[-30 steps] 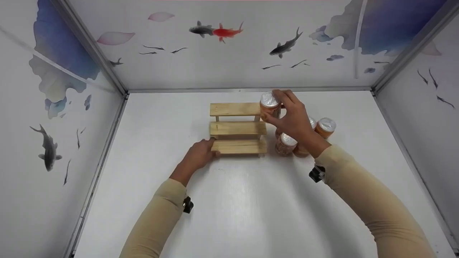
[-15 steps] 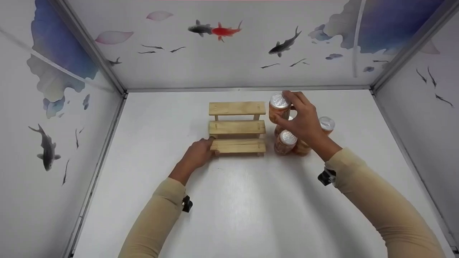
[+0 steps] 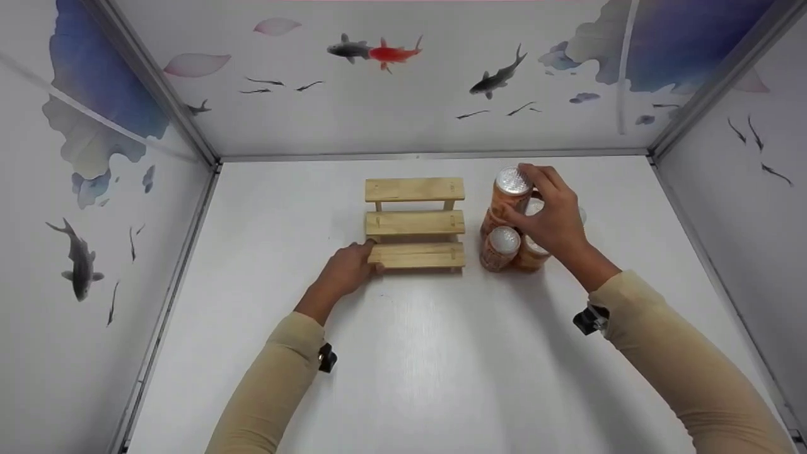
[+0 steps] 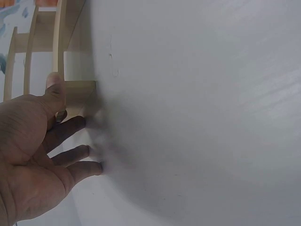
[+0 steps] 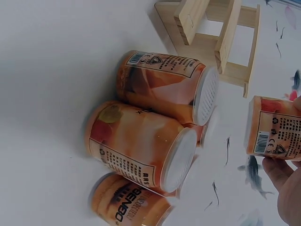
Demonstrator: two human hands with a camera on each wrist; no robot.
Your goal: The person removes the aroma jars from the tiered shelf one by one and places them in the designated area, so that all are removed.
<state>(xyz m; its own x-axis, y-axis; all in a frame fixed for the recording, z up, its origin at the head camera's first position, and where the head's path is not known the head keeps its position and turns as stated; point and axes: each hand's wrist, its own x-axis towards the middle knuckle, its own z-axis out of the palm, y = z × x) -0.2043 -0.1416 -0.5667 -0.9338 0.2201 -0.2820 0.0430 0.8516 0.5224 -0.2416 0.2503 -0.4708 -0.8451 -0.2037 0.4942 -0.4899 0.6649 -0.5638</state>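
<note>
A three-step wooden display rack (image 3: 415,222) stands on the white table. My left hand (image 3: 347,268) holds the left end of its lowest step; in the left wrist view the thumb (image 4: 54,84) lies against the plank, the other fingers below it. To the right of the rack, my right hand (image 3: 558,217) grips an orange-labelled can (image 3: 512,197) with a shiny silvery lid, thumb on one side and fingers on the other. The right wrist view shows this can (image 5: 277,127) raised off the table, apart from the standing ones.
Several similar cans stand close together right of the rack, among them a front can (image 3: 501,249) and a can (image 5: 141,141) nearest the right wrist camera. The right hand partly hides the group. Fish-patterned panels (image 3: 403,113) enclose the table (image 3: 416,359) at the back and sides.
My right hand has carried the can rightward, from beside the rack's top step to over the group of cans. The left hand keeps its hold on the rack.
</note>
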